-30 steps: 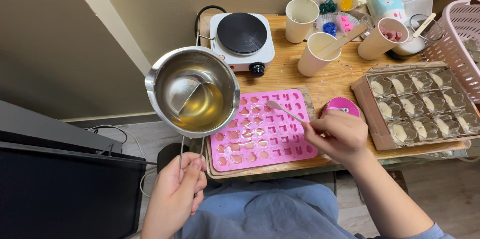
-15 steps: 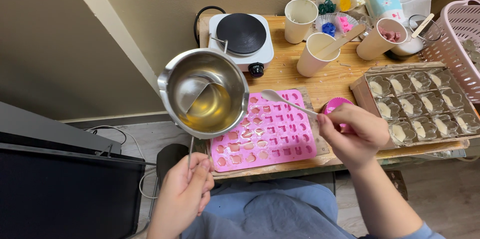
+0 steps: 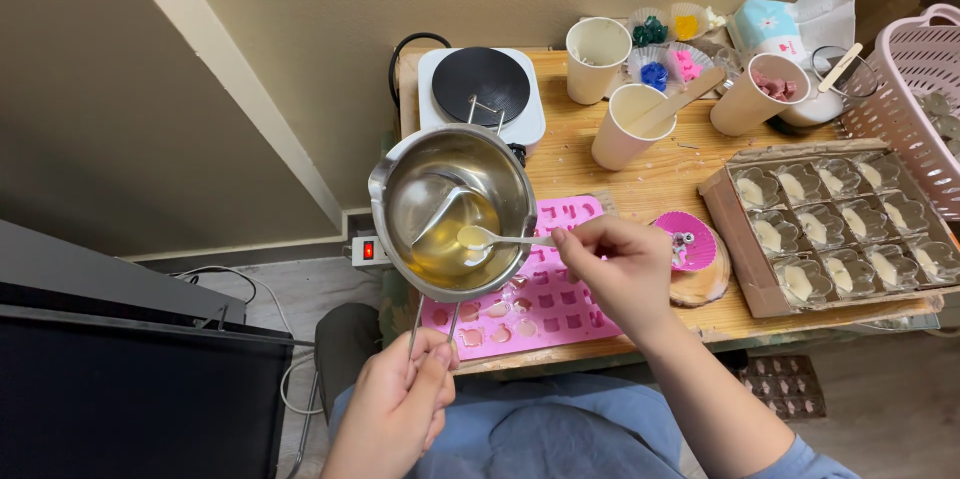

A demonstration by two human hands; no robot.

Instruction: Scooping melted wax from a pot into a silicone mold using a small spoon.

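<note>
Far left, near: dark flat panel (image 3: 130, 389), looks like a screen edge. White power strip w/ red switch (image 3: 367, 251) on the floor by the wall.

Left hand (image 3: 395, 404), near & low, fingers closed round the thin wire handle of a round shiny steel melting pot (image 3: 452, 211). Pot held up over the left end of the pink silicone mould tray w/ small cavities (image 3: 545, 294), tilted a bit; pale yellow liquid pooled in its bottom.

White single hotplate w/ black round top (image 3: 482, 89) sits far behind the pot, on the light wooden table (image 3: 585, 164).

Right hand (image 3: 618, 269), just right of the pot, fingers pinched on the handle of a slim metal spoon (image 3: 490, 238); spoon bowl inside the pot, holding some yellow liquid.

Further right: three cream paper cups, nearest one (image 3: 628, 126) w/ a wooden stick in it. Small paper cases w/ coloured bits (image 3: 660, 64) at the far edge. Round pink mould (image 3: 688, 242) on a wood disc, just right of the right hand. Brown cardboard tray of clear shaped cups w/ white filling (image 3: 840, 224) near right. Pink plastic basket (image 3: 915, 89) at far right edge.
</note>
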